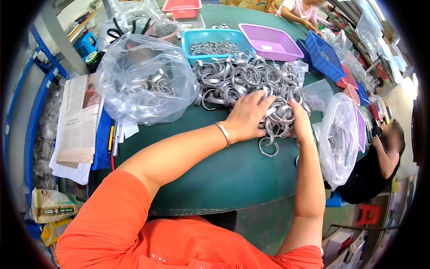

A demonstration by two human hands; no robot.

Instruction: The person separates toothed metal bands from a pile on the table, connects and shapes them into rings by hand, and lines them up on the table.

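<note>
A large heap of silvery toothed rings (251, 74) lies on the green table (201, 166). My left hand (248, 115), with a metal bangle at the wrist, rests on the heap's front left side, its fingers spread over the rings. At the heap's right side, my right hand (301, 119) stands edge-on against the rings, its fingers partly hidden. Some rings sit between the two hands. One loose ring (268, 147) lies just in front of the heap, below my left hand.
Behind the heap are a teal basket (188, 42) of small parts and a purple tray (273, 40). Clear bags stand left (143, 105) and right (336, 148). A blue basket (324, 56) is at back right. One person (385, 166) sits right; another (298, 11) works across the table.
</note>
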